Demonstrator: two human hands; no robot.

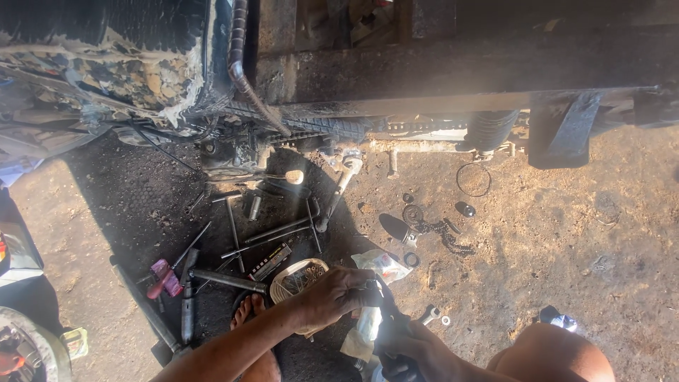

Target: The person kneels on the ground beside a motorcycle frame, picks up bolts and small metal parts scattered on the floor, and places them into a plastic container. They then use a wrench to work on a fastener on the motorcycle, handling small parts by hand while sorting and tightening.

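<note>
Low in the frame's centre, my left hand (338,296) grips a dark greasy part (385,322) from above; my right hand (414,346) clamps its lower end. I judge I'm mid-working it; next needs firm, steady twisting.

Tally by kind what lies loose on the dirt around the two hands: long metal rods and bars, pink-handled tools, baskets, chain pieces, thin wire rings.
Long dark metal rods and bars: about 6
Pink-handled tool: 1
Cream plastic basket of small parts: 1
Black greasy chain piece: 1
Thin wire ring: 1
Total: about 10
</note>
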